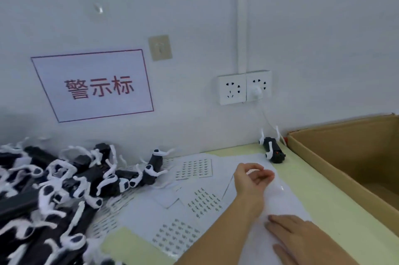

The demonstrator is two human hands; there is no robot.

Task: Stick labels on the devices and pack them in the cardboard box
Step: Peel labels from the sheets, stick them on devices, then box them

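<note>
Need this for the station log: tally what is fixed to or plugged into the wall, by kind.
Red-bordered sign: 1
Socket plates: 2
White plug: 1
Wall hooks: 2
Total: 6

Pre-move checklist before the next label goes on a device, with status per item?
1. Label sheets within reach: ok. One label sheet lies just left of the left forearm.
2. Label in the left hand: cannot tell. Its fingers are curled, but nothing shows between them.
3. Right hand free: ok. It lies flat on the white paper.
4. Device ready to label: not ok. Neither hand holds one; the pile of devices sits left, a single device by the wall.
5. Cardboard box open: ok. It stands at the right.
</note>
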